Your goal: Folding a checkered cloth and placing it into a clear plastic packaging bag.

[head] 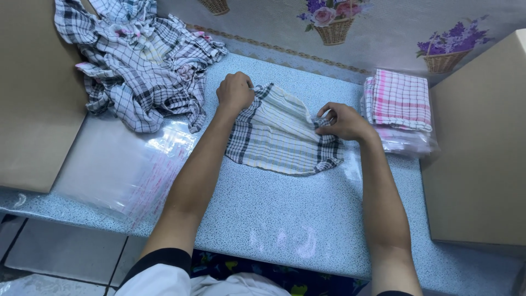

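Note:
A checked cloth (276,137), white with dark stripes along its edges, lies partly folded on the speckled blue table (285,219). My left hand (234,92) is closed on the cloth's far left corner. My right hand (342,120) pinches the cloth's right edge. Both forearms reach in from the near side of the table.
A heap of loose checked cloths (142,60) lies at the back left. Clear plastic bags (137,164) lie flat on the left. A stack of folded pink checked cloths (399,107) sits in plastic at the right. Cardboard boxes stand at the left (33,98) and right (482,148).

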